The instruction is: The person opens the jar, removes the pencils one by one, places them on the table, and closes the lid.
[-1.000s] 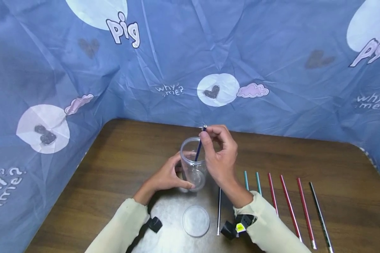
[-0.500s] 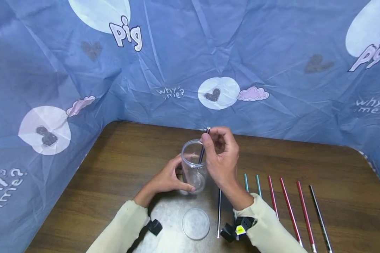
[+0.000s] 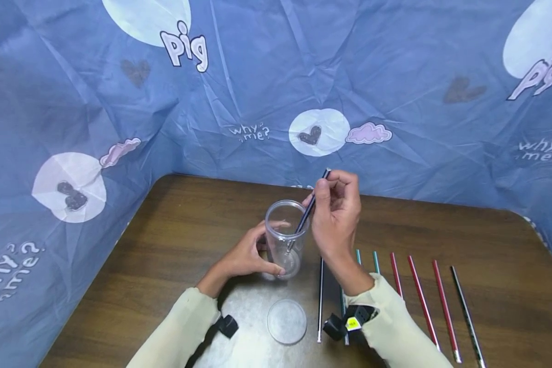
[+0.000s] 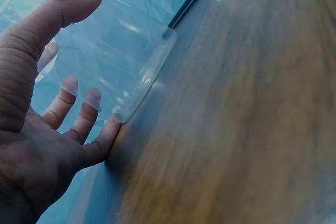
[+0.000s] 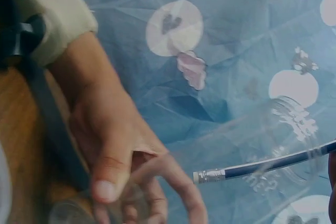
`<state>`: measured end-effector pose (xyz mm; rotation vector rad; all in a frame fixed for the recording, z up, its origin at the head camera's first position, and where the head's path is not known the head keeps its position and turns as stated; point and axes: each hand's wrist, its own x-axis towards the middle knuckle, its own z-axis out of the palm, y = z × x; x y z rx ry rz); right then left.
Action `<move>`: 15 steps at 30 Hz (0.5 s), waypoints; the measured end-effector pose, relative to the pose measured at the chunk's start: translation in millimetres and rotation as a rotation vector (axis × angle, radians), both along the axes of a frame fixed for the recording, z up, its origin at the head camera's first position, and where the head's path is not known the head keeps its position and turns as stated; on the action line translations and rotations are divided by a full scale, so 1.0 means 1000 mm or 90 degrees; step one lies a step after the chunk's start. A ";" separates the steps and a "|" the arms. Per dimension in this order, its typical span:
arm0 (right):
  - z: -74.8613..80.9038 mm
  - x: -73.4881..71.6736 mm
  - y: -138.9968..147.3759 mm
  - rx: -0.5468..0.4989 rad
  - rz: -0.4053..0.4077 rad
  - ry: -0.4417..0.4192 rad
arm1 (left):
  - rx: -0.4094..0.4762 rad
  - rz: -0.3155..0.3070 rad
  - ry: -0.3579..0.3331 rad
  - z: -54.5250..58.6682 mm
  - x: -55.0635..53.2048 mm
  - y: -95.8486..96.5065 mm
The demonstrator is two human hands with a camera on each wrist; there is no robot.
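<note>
A clear plastic cup stands on the table, its mouth tipped slightly toward the head camera. My left hand grips it low from the left, thumb in front and fingers behind; the left wrist view shows fingertips against the clear wall. Above the rim on the right, my right hand pinches a dark blue pencil near its upper end. The pencil slants down leftward into the cup. Through the wall, the right wrist view shows its white eraser and metal ferrule at the lower end.
A round clear lid lies in front of the cup. Right of it several pencils lie in a row, among them a dark one, red ones and a dark green one. Blue printed cloth hangs behind the table.
My right hand has moved right and slightly up, and the pencil leans over more, with more of its length showing. The left hand and cup hold nearly the same place.
</note>
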<state>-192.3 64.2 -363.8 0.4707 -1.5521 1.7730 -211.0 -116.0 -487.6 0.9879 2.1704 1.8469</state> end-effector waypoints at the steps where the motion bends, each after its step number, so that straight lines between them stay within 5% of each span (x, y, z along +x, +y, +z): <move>1: 0.002 -0.001 0.001 -0.007 -0.010 -0.001 | 0.000 0.000 0.002 0.001 0.000 0.000; 15: 0.022 -0.013 0.009 -0.068 -0.043 0.006 | 0.005 0.000 0.007 0.008 0.004 0.002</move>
